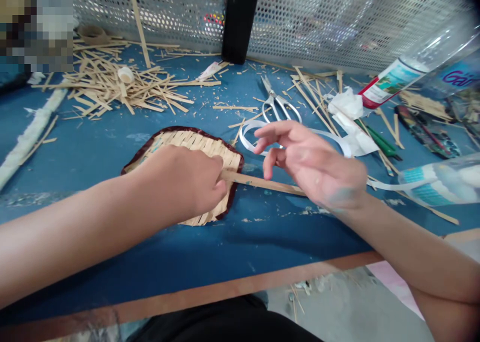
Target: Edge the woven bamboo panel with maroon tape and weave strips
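A woven hand fan (191,139) with a dark red bound edge lies on the blue table, part of it hidden under my left hand (187,179). That hand is closed over the fan where its flat wooden handle (258,182) comes out to the right. Above the handle's far end is my right hand (311,157), its fingers apart and loosely bent, with nothing visible in them. A white ribbon (245,134) loops on the table behind my right hand. Silver scissors (279,104) lie just beyond the ribbon.
A heap of thin wooden strips (120,77) lies at the back left, with more strips (315,99) at the back right. Crumpled white tissue (347,104), a tilted plastic bottle (393,82) and another bottle (438,179) are on the right. A perforated metal screen (318,27) borders the back.
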{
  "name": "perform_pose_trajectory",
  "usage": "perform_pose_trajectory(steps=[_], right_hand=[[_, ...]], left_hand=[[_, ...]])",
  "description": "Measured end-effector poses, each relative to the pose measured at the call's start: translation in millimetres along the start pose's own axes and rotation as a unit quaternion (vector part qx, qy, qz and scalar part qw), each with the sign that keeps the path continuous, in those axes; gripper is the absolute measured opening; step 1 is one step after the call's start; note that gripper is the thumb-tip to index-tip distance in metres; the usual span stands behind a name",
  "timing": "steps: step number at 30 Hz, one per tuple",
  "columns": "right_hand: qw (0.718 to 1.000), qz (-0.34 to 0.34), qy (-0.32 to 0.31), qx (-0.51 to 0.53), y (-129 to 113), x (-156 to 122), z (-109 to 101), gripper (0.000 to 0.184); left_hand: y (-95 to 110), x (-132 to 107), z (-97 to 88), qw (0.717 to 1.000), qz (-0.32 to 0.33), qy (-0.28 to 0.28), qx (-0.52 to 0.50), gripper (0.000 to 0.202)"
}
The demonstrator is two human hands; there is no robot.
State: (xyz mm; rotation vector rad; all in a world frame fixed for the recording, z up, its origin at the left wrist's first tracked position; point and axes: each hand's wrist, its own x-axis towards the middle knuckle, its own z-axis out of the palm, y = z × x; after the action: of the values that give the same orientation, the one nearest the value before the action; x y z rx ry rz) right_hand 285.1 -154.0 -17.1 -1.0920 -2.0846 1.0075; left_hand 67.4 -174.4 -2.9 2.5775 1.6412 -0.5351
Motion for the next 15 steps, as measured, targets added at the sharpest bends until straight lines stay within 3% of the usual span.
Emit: perform_pose_trajectory(steps=[5, 9, 12, 15], right_hand=[[0.998, -0.013, 0.061, 0.03, 6.0, -2.1, -3.8, 0.047], [0.995, -0.071, -0.008, -0.065, 2.3, -5.3, -0.4, 0.044], [0.967, -0.116, -0.092, -0.209, 2.2, -4.9, 6.6, 0.028], [0.938, -0.119, -0.114, -0.306, 6.0, -4.1, 15.2, 0.024]], left_hand=[[-2.1, -0.8, -0.4, 1.0, -0.008, 0.0, -0.007, 0.043], [0.3, 0.5, -0.5, 1.0, -0.009, -0.011, -0.017, 0.044], [2.9, 2.0, -1.7, 1.0, -0.011, -0.013, -0.025, 0.041], [7.7, 2.5, -4.1, 1.0, -0.005, -0.009, -0.015, 0.036]])
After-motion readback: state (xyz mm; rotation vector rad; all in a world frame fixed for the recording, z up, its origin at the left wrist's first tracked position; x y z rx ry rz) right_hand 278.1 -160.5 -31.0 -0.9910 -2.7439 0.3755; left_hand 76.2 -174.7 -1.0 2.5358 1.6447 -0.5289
